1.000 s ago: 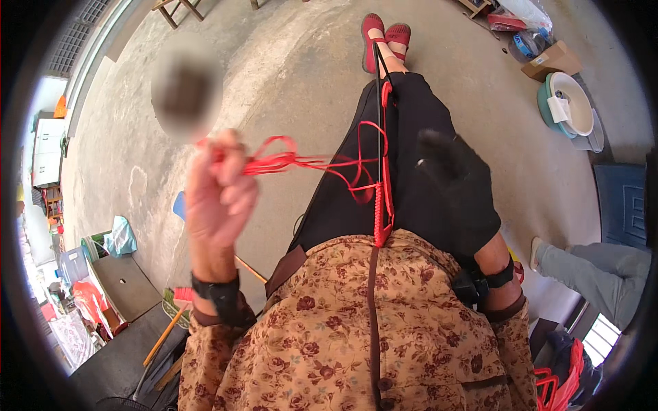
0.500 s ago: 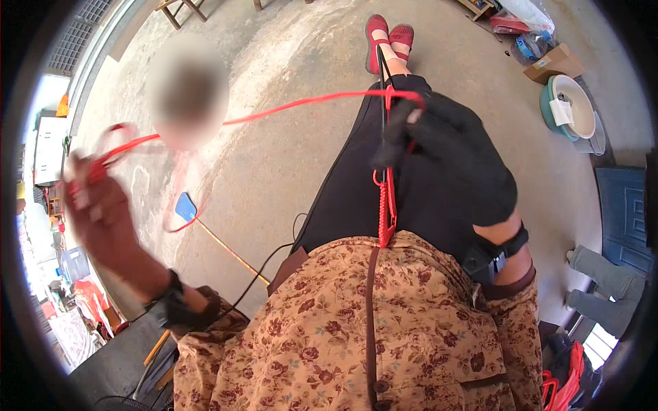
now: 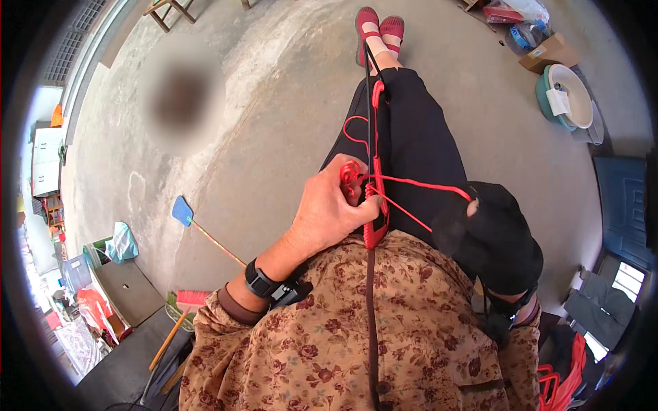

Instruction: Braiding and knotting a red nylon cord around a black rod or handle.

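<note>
Black cords run taut from my feet in red shoes back toward my waist. Around them, near my lap, sits a tightly knotted red section with a red loop above it. My bare left hand is closed beside the cords, a small bundle of red cord in its fingers. A red strand stretches from there to my right hand, which wears a black glove with one fingertip bare. That hand is closed on the strand. A second red strand also slants toward the glove.
On the floor to the left lies a blue fly swatter, with a red broom nearer me. Basins and a cardboard box stand at far right. Red hangers and dark fabric are at lower right.
My left hand has come in from the far left to the cords with the red bundle. My right hand has pulled back toward me and to the right, drawing red strands.
</note>
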A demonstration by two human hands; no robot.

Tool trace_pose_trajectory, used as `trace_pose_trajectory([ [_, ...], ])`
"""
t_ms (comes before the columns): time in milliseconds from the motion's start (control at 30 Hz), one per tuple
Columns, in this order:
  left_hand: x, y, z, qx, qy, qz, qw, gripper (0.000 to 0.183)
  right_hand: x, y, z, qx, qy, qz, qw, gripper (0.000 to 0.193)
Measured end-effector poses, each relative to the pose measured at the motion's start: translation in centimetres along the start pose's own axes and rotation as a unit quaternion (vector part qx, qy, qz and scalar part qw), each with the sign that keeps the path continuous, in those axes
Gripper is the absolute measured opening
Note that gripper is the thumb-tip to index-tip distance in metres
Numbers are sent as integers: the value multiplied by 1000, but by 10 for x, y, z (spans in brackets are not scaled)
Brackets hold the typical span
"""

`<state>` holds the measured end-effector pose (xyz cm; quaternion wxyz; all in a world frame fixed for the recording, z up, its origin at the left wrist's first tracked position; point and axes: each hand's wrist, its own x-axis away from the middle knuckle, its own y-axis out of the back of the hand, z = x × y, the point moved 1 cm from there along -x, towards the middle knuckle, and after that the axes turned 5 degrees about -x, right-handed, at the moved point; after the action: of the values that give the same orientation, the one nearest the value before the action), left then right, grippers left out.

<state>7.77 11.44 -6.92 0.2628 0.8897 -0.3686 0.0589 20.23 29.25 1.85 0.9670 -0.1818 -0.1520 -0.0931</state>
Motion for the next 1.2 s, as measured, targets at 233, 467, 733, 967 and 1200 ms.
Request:
trace_pose_trajectory([
  [233,3,17,28,258,-44,72,962,44,-49,37,-15,503,183,-163,829,20],
  [467,1,26,40,275,17,92,957,15,-71,27,-80,185,76,49,979,17],
  [733,-6,-8,28,-182,-196,144,953,23,-69,12,-98,423,70,54,902,11],
  [967,3,42,15,24,-126,5,992,27,-54,30,-39,446,184,-15,876,21],
  [1200,8,22,-23,533,-47,417,735,74,7,24,36,-300,185,-284,892,27],
])
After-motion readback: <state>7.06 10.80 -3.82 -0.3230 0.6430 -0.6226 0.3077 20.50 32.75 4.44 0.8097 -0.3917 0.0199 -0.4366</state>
